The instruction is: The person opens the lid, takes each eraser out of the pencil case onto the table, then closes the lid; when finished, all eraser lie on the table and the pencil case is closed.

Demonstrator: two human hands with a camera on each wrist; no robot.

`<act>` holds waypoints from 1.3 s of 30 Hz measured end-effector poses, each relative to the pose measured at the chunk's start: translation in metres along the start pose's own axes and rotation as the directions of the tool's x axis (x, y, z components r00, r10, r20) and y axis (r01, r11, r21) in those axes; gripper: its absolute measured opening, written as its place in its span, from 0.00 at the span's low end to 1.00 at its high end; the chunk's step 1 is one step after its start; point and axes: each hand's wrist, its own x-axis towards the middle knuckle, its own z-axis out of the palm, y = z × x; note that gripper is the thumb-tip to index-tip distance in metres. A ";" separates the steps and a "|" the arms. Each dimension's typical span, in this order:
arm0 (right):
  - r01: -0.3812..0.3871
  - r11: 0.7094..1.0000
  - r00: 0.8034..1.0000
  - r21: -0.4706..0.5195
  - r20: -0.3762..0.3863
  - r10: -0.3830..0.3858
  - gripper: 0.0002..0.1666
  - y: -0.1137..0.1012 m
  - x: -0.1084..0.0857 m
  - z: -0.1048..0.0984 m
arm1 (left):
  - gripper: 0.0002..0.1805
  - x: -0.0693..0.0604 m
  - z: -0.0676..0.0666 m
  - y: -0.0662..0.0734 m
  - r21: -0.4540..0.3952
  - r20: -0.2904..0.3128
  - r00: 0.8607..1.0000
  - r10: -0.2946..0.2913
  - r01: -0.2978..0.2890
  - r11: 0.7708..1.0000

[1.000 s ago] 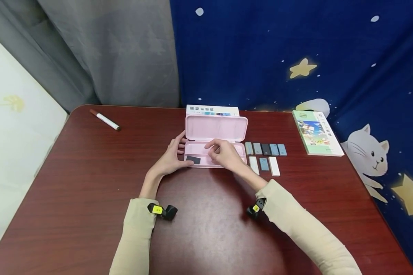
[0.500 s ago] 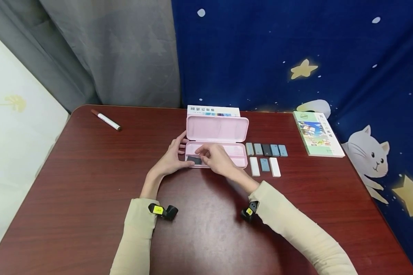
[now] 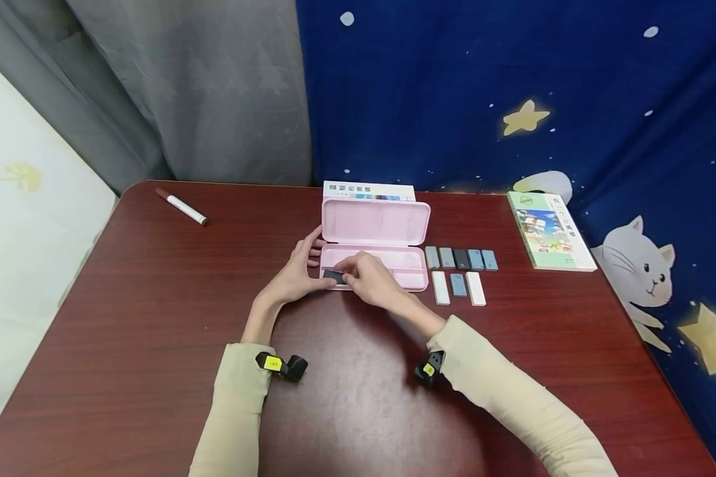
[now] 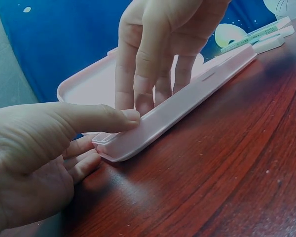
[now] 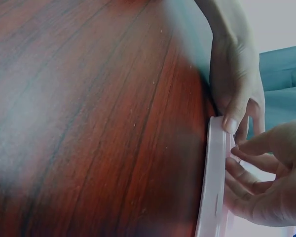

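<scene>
A pink pencil case (image 3: pixel 408 260) stands with its lid (image 3: pixel 376 222) raised. My left hand (image 3: pixel 295 275) grips its left end, thumb on the front rim and fingers round the far side; the left wrist view shows that thumb (image 4: pixel 123 118) on the rim. Inside the front left compartment lies a dark grey block (image 3: pixel 333 275), partly covered. My right hand (image 3: pixel 371 279) reaches into the case and pinches the block's right end between thumb and fingers. In the right wrist view the case wall (image 5: pixel 214 182) hides the block.
Right of the case, grey, blue and black blocks (image 3: pixel 461 259) form a row, with two white blocks (image 3: pixel 476 289) and a blue block (image 3: pixel 457 285) in front. A white book (image 3: pixel 370 191) is behind the lid, another book (image 3: pixel 549 230) at far right. A marker (image 3: pixel 181 207) lies far left.
My right hand has moved left and down inside the case, from above its middle to the dark grey block, and has taken hold of it. The left hand has stayed in place.
</scene>
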 end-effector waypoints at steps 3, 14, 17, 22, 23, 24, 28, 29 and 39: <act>0.004 0.999 1.000 -0.036 0.016 -0.004 0.13 -0.003 0.001 0.000 | 0.57 0.000 0.000 0.000 0.000 -0.001 1.000 0.001 -0.001 1.000; 0.047 0.996 0.999 -0.076 0.031 -0.045 0.15 -0.005 0.003 0.004 | 0.57 0.000 0.000 0.000 -0.003 -0.001 1.000 0.009 -0.009 1.000; 0.048 0.996 0.999 -0.069 0.011 -0.047 0.14 -0.004 0.003 0.005 | 0.57 0.000 0.000 -0.001 0.000 -0.001 1.000 0.002 -0.002 1.000; 0.026 0.999 1.000 -0.047 -0.010 -0.026 0.11 -0.005 0.004 0.005 | 0.56 0.000 0.000 -0.001 0.000 -0.001 1.000 0.002 -0.002 1.000; 0.017 0.999 1.000 -0.043 -0.012 -0.018 0.11 -0.005 0.004 0.005 | 0.56 0.000 0.000 -0.001 -0.001 0.000 1.000 0.004 -0.004 1.000; 0.012 0.999 1.000 -0.039 -0.017 -0.012 0.10 -0.005 0.004 0.005 | 0.56 0.000 0.000 -0.001 -0.001 0.000 1.000 0.006 -0.006 1.000; -0.009 1.000 1.000 -0.024 -0.025 0.008 0.09 -0.005 0.006 0.005 | 0.56 0.000 0.000 -0.001 -0.004 -0.004 1.000 0.011 -0.011 1.000; -0.015 1.000 1.000 -0.019 -0.027 0.014 0.09 -0.005 0.007 0.005 | 0.56 0.000 0.000 -0.001 -0.005 -0.005 1.000 0.010 -0.011 1.000; 0.022 1.000 1.000 0.013 -0.020 -0.022 0.06 -0.003 0.017 0.006 | 0.56 0.000 -0.001 0.000 -0.005 -0.009 1.000 -0.002 0.002 1.000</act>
